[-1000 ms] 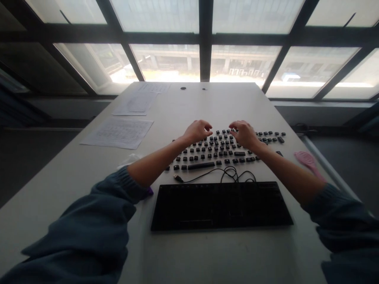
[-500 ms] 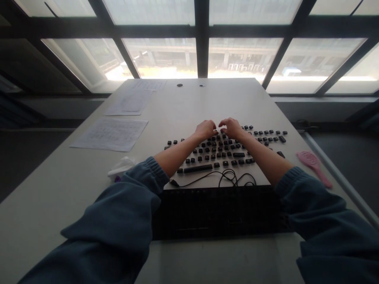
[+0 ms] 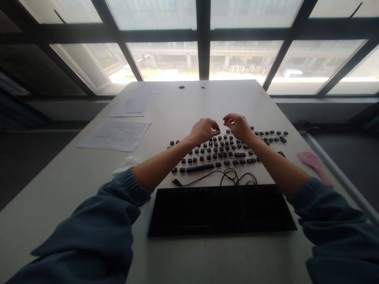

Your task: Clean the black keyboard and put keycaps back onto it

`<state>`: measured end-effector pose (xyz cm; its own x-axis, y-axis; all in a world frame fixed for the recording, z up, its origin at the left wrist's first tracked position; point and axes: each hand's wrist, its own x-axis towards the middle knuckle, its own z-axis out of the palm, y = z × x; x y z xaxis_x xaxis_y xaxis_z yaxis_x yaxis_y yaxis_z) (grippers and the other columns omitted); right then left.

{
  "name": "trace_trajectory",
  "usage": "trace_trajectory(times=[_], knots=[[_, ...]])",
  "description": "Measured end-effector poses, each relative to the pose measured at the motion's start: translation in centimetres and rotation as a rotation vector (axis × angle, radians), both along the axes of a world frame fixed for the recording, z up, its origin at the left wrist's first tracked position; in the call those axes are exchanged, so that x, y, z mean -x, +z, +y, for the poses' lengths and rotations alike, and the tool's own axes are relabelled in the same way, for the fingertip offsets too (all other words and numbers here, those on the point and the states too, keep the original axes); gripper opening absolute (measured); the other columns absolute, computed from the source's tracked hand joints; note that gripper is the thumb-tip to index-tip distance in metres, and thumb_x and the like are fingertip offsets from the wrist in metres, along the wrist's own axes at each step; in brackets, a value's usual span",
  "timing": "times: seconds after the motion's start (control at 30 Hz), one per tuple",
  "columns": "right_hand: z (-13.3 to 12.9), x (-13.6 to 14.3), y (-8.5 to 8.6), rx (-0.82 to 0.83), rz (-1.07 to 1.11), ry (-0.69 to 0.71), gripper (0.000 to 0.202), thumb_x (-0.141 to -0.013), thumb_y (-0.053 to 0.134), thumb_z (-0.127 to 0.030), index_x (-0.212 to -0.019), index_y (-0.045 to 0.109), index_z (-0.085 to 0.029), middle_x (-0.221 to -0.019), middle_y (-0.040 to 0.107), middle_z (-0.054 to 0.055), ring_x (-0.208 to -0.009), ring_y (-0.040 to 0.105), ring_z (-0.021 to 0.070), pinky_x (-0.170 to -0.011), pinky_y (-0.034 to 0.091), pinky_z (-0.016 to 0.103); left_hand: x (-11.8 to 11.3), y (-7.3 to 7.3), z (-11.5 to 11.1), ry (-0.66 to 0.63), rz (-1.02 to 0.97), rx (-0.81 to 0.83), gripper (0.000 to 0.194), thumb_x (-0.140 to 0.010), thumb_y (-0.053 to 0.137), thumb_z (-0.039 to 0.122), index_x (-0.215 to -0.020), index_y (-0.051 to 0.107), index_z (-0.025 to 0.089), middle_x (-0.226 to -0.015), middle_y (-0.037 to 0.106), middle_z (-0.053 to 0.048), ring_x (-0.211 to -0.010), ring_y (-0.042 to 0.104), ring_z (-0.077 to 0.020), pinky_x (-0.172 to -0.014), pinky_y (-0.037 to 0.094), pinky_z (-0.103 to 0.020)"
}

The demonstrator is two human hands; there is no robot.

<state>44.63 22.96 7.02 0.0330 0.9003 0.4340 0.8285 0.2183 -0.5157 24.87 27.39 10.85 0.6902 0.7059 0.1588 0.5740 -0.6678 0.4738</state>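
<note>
Many loose black keycaps (image 3: 239,154) lie in rows on the white table. My left hand (image 3: 205,129) is raised slightly over the back rows, a small dark keycap (image 3: 218,129) pinched between thumb and fingers. Close to its right, my right hand (image 3: 237,125) hovers with fingers bent and a gap between thumb and fingertips; nothing shows in it. Nearest to me lies the black keyboard base (image 3: 222,211), its surface too dark to make out. A coiled black cable (image 3: 231,176) with a USB plug (image 3: 176,181) rests between base and keycaps.
Printed papers (image 3: 115,134) lie at the left of the table (image 3: 207,102). A crumpled white tissue or packet (image 3: 127,163) is by my left forearm. On the right edge sits a pink hairbrush (image 3: 312,159). Windows stand beyond the far edge.
Both hands have lifted a little off the back rows. A keycap now shows in my left fingers. My forearms have moved apart, uncovering more of the keyboard base.
</note>
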Motion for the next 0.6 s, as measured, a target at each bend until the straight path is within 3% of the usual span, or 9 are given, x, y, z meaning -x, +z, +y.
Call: trace_trajectory(times=[0.13, 0.23, 0.37, 0.6], knots=[[-5.6, 2.1, 1.6, -0.161, 0.222, -0.002, 0.010, -0.084, 0.072, -0.025, -0.089, 0.073, -0.017, -0.083, 0.074, 0.004, -0.075, 0.069, 0.0199, -0.075, 0.057, 0.035, 3.5, 2.8, -4.2, -0.106, -0.135, -0.009, 0.019, -0.085, 0.073, 0.031, -0.098, 0.080, 0.019, -0.093, 0.078, -0.005, -0.081, 0.068, -0.0173, -0.074, 0.054, -0.030], [-10.1, 3.9, 1.6, -0.101, 0.379, 0.021, 0.009, -0.082, 0.074, -0.026, -0.087, 0.074, -0.018, -0.087, 0.074, 0.006, -0.081, 0.071, 0.0214, -0.080, 0.060, 0.037, 6.0, 3.5, -7.5, -0.119, -0.137, -0.005, 0.017, -0.085, 0.074, 0.030, -0.097, 0.080, 0.020, -0.092, 0.078, -0.004, -0.080, 0.068, -0.0167, -0.072, 0.053, -0.030], [-14.9, 5.9, 0.9, 0.054, 0.567, 0.056, 0.013, -0.081, 0.076, -0.026, -0.091, 0.075, -0.018, -0.094, 0.075, 0.006, -0.086, 0.073, 0.0214, -0.084, 0.062, 0.037, 8.6, 2.1, -11.3, -0.091, -0.075, -0.007, 0.014, -0.083, 0.077, 0.029, -0.096, 0.080, 0.023, -0.091, 0.077, -0.002, -0.085, 0.068, -0.0190, -0.079, 0.052, -0.032], [-19.7, 8.4, -0.7, 0.136, 0.373, 0.187, 0.015, -0.087, 0.067, -0.013, -0.098, 0.072, -0.022, -0.095, 0.073, 0.003, -0.086, 0.069, 0.0189, -0.080, 0.058, 0.034, 10.1, -1.5, -15.3, -0.082, 0.019, 0.034, 0.013, -0.083, 0.079, 0.027, -0.095, 0.079, 0.025, -0.100, 0.075, -0.002, -0.096, 0.068, -0.0228, -0.087, 0.050, -0.034]])
